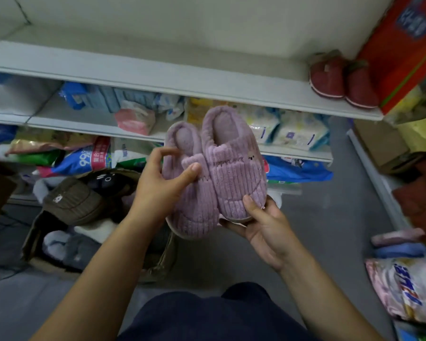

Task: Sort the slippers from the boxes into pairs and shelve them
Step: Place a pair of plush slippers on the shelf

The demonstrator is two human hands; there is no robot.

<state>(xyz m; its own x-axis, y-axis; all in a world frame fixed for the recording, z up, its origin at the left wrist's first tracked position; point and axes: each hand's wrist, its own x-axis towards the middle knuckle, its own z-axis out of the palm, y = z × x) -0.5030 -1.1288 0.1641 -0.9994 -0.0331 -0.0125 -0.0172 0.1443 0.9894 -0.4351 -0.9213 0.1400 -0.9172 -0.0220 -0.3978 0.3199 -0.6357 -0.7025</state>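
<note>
Right in front of the shelving, at chest height, we've got a pair of lilac slippers (217, 178) up in both hands, well clear of the floor. They sit side by side and touching, toes toward the person, openings facing the shelves.

Left hand (158, 185) has the left slipper (194, 210): thumb pressed across the ribbed upper, fingers (164, 151) curled round the outer edge, so that's a firm grasp. Right hand (263, 225) is under the toe of the right slipper (236, 168), palm cupping the sole and thumb clamped on top. The right slipper rides a little higher and overlaps its partner's inner edge. There's a small stitched face on its strap.

Up on the top shelf (182, 77), at the far right, a dark red pair (327, 80) stands together, just beside a red carton (399, 45).

Down on the floor to the left, an open cardboard box (32, 235) holds a jumble of footwear, with a brown slipper (74, 200) on top and pale blue and grey ones beneath. The lower shelves carry soft packaged goods; the labels are too blurred to read.
</note>
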